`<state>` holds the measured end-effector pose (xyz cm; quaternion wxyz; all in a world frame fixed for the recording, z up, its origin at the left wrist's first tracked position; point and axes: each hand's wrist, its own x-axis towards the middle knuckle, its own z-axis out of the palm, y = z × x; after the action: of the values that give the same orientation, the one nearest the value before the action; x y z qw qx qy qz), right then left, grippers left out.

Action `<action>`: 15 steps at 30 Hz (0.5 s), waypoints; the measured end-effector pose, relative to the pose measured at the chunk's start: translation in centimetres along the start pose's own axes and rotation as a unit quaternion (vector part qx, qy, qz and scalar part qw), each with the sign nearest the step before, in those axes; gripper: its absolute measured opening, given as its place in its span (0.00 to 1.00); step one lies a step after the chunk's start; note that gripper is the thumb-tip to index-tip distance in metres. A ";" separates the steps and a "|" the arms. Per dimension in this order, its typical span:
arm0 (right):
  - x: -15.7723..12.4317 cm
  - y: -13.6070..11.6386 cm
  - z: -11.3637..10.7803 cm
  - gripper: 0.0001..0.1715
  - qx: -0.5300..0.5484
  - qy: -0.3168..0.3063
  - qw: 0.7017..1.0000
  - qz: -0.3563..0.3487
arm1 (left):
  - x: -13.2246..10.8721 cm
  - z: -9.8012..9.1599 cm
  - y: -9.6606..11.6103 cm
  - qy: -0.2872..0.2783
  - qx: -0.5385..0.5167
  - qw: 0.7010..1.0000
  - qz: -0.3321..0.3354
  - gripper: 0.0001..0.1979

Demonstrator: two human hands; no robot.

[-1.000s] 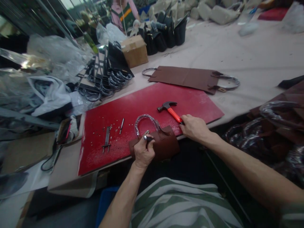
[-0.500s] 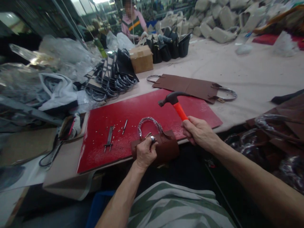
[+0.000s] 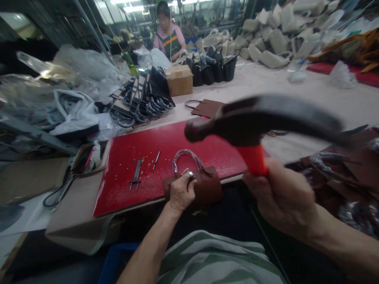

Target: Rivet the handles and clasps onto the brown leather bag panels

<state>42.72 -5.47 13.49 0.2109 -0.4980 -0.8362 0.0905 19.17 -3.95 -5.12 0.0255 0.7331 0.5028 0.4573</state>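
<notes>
My right hand (image 3: 284, 197) grips a claw hammer (image 3: 239, 122) by its orange handle, raised high and close to the camera. My left hand (image 3: 181, 191) is closed around a short metal punch (image 3: 191, 174), whose round silver top shows above the fingers. The punch stands over a brown leather bag piece (image 3: 209, 189) at the board's front edge; its lower tip is hidden. A plastic-wrapped handle (image 3: 186, 152) arches up from that piece. On the red board (image 3: 154, 136) lie a pronged metal tool (image 3: 136, 175), a thin metal rod (image 3: 156, 160) and several tiny bits.
Behind the hammer lies another brown leather piece (image 3: 207, 107), partly covered. Black bag parts (image 3: 156, 86) and a cardboard box (image 3: 179, 81) stand at the back left. More brown pieces (image 3: 328, 181) are heaped at right. A co-worker (image 3: 170, 37) sits across the table.
My right hand has lifted the hammer up and toward the camera, from low above the board. My left hand stays on the bag piece with the punch.
</notes>
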 end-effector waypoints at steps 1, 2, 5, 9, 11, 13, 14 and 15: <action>0.0 0.2 0.4 0.18 -0.016 -0.022 0.999 -0.022 | 0.0 0.0 0.0 0.000 0.000 1.000 0.000 0.05; 0.0 0.5 0.7 0.16 -0.037 -0.052 0.997 -0.044 | 0.1 0.0 0.0 -0.001 0.000 1.000 -0.001 0.05; 0.3 1.3 1.3 0.13 -0.062 -0.088 0.993 -0.046 | 0.1 0.0 0.1 -0.007 -0.003 1.000 -0.007 0.05; 0.3 1.2 1.1 0.16 -0.013 0.024 0.999 -0.045 | 0.0 -0.1 0.0 -0.012 0.008 1.000 -0.007 0.05; 0.2 1.1 1.2 0.16 -0.031 -0.038 0.998 -0.047 | 0.0 -0.1 0.0 -0.013 0.014 1.000 -0.007 0.04; 0.2 1.4 1.5 0.15 -0.057 -0.130 0.989 -0.034 | 0.1 -0.1 0.1 -0.014 0.010 1.000 -0.007 0.04; 0.4 1.7 1.6 0.14 -0.057 -0.158 0.986 -0.016 | 0.1 -0.1 0.1 -0.012 0.005 1.000 -0.005 0.04; 0.6 2.1 1.9 0.14 -0.046 -0.164 0.985 0.005 | 0.1 -0.1 0.1 -0.009 0.001 1.000 -0.003 0.04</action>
<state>43.33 -3.79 11.23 0.0474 -0.4900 -0.8600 0.1340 19.19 -3.97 -4.88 0.0305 0.7354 0.5055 0.4503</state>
